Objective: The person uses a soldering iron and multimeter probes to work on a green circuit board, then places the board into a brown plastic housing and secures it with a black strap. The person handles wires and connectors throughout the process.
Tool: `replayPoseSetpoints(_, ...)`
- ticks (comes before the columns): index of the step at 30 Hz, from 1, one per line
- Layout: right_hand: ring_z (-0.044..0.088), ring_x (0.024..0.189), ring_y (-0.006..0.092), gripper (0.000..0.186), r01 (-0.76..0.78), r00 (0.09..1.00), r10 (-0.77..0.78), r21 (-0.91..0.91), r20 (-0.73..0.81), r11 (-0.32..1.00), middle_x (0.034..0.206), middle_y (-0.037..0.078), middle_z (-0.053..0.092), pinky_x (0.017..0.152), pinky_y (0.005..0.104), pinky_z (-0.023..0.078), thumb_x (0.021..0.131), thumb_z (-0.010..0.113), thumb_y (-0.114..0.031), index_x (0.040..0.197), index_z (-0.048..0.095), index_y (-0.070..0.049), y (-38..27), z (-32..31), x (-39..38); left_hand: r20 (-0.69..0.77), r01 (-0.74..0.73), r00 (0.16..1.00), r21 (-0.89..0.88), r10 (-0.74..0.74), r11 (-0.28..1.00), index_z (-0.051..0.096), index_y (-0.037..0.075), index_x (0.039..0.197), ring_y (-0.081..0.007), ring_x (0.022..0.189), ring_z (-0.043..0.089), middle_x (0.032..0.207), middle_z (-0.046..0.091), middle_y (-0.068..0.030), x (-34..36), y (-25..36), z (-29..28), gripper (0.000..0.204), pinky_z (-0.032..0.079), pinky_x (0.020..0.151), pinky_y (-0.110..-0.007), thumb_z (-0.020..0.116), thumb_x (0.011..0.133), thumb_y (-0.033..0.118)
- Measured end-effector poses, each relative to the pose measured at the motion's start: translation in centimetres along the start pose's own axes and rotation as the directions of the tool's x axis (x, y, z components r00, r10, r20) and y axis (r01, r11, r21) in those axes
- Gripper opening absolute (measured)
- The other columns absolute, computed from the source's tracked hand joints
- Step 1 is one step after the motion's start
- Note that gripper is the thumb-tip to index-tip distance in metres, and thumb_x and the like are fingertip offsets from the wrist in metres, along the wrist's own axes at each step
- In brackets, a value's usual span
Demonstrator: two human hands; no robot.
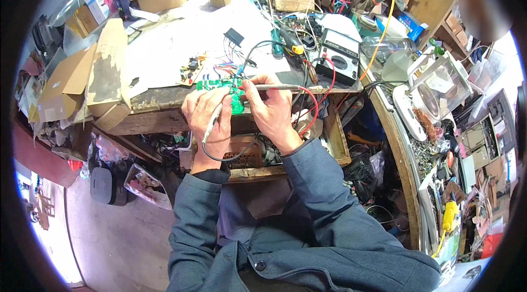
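Note:
At the bench's front edge I have a green circuit board (pixel 237 106) with colored wires at its far side. My left hand (pixel 207 116) is closed at the board's left, with a grey test probe (pixel 212 120) between its fingers; a dark lead loops from this probe below the hand. My right hand (pixel 270 109) pinches a second test probe (pixel 274 87), lying nearly level, its red lead running off to the right. Both probe tips are near the board, but whether they touch it I cannot tell. An analog multimeter (pixel 339 57) stands to the right, with a red lead at it.
Beyond the board lie a small black box (pixel 234 36) with wires and another component board (pixel 190 70). A screwdriver with a green handle (pixel 276 43) lies near the meter. Cardboard boxes (pixel 110 67) crowd the left. Below my hands an open drawer (pixel 258 174) juts out.

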State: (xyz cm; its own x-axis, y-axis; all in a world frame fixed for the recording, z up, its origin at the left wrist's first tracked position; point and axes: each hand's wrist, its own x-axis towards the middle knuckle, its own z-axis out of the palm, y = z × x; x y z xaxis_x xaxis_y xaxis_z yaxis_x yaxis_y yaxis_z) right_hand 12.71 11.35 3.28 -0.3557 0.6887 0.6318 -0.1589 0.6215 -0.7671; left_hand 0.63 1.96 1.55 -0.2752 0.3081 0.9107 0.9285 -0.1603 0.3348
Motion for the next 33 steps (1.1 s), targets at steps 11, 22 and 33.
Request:
replayPoseSetpoints(11,0.07,0.072,0.0102,0.016,-0.02,1.0,0.02,-0.001,0.006,1.0,0.082,0.005,0.072,0.062,0.0252,0.055,0.103,0.071,-0.013,0.101,0.066,0.002,0.07,-0.01,-0.13,0.02,0.01,1.0,-0.013,-0.01,1.0,0.077,0.008,0.106,-0.0277,0.105,0.064,0.105,0.076,-0.0057,0.19,0.47,-0.52,0.013,0.045,0.1,-0.04,0.076,0.094,0.01)
replayPoseSetpoints(22,0.072,0.067,0.0108,0.02,-0.063,0.996,0.07,0.102,-0.062,0.993,0.075,0.007,0.073,0.058,0.0267,0.054,0.102,0.073,-0.016,0.103,0.067,0.002,0.51,0.38,0.1,0.024,0.016,1.0,-0.012,-0.015,1.0,0.077,0.008,0.106,-0.0275,0.106,0.064,0.106,0.076,-0.0061,0.2,0.5,-0.37,0.012,0.045,0.101,-0.04,0.075,0.094,0.01)
replayPoseSetpoints(33,0.073,0.075,0.0121,0.018,-0.111,0.993,0.112,0.042,-0.023,0.993,0.091,0.01,0.077,0.066,0.0258,0.06,0.103,0.071,-0.014,0.105,0.067,0.003,-0.11,-0.07,0.13,0.033,0.018,0.999,-0.009,-0.018,1.0,0.077,0.008,0.106,-0.0278,0.106,0.064,0.106,0.076,-0.0056,0.11,0.45,-0.35,0.012,0.044,0.101,-0.04,0.075,0.095,0.01)
